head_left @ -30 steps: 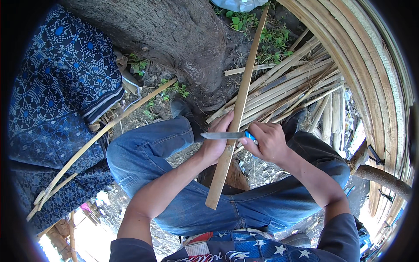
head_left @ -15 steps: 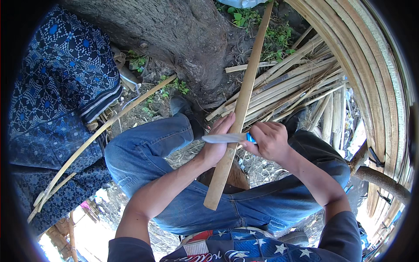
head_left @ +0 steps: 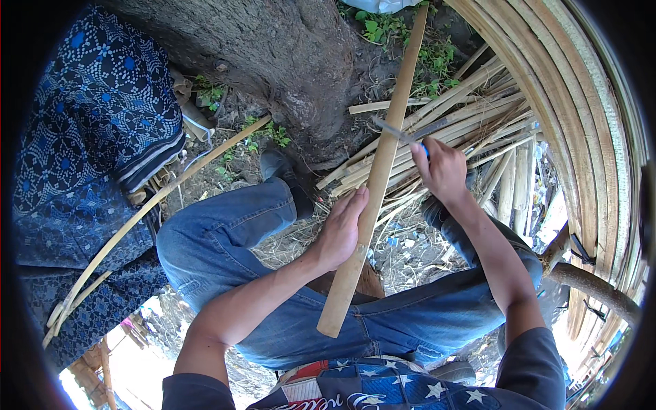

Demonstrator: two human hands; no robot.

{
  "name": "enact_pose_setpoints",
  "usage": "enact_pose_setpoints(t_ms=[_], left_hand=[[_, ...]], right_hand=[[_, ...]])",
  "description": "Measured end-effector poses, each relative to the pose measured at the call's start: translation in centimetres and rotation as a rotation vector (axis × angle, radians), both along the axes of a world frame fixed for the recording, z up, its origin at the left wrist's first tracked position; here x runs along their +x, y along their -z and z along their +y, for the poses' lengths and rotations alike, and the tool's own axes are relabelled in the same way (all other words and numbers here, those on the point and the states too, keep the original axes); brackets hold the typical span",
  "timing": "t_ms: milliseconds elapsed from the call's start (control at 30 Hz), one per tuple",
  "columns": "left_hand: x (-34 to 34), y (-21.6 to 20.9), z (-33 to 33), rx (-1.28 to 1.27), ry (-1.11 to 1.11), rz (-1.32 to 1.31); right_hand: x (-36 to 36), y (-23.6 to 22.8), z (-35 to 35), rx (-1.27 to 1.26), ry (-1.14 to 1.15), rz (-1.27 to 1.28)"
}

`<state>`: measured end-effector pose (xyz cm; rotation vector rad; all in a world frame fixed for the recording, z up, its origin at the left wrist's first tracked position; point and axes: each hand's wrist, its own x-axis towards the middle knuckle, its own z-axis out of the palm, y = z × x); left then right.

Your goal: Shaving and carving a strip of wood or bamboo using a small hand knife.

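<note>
A long flat bamboo strip (head_left: pixel 374 205) slants from my lap up toward the far greenery. My left hand (head_left: pixel 344 225) is wrapped round its left edge near the middle, thumb along the top face and the other fingers hidden beneath. In my right hand (head_left: pixel 442 169) is a knife (head_left: pixel 393 130) with a blue handle, most of it covered by the fingers. Its pale blade lies across the strip, well beyond my left hand; I cannot tell whether the edge touches the strip. Below the strip, between my legs, a brown wooden block (head_left: pixel 370 281) partly shows.
Loose split strips (head_left: pixel 437 130) lie heaped beyond my right hand. Long bent slats (head_left: pixel 581 89) curve along the right side, near a thick branch (head_left: pixel 594 283). A tree trunk (head_left: pixel 287 68) stands ahead. Blue patterned cloth (head_left: pixel 96 130) and a thin bamboo pole (head_left: pixel 157 201) are at left.
My right hand has moved the knife away from me along the strip, from beside my left hand to farther up. My left hand keeps its hold, almost in place.
</note>
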<state>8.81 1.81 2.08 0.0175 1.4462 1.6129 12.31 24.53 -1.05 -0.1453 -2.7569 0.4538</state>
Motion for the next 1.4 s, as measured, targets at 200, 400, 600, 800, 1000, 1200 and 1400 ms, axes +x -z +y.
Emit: enact_pose_setpoints(t_ms=[200,400,600,800,1000,1200,1400], left_hand=[[-0.6,-0.3,-0.4,0.038,-0.04,-0.175],[-1.1,-0.8,-0.8,0.07,-0.06,-0.237],[-1.1,-0.3,-0.9,-0.036,-0.041,-0.063],[-0.9,-1.4,-0.5,-0.063,-0.011,0.066],[-0.9,-1.1,-0.6,-0.014,-0.003,0.237],[0.0,-0.4,-0.9,-0.04,0.117,0.15],[0.2,0.0,-1.2,-0.067,0.149,0.182]], right_hand=[[-0.9,-0.8,0.2,-0.26,0.23,-0.078],[2.5,-4.4,-5.5,-0.252,-0.304,-0.034],[2.6,-3.6,-5.6,-0.167,-0.298,-0.058],[2.2,-2.8,-5.0,-0.093,-0.338,0.02],[1.6,-1.1,-3.7,-0.072,-0.233,0.042],[-0.4,1.4,0.3,-0.039,-0.018,-0.02],[-1.3,2.5,1.1,-0.081,-0.033,0.017]])
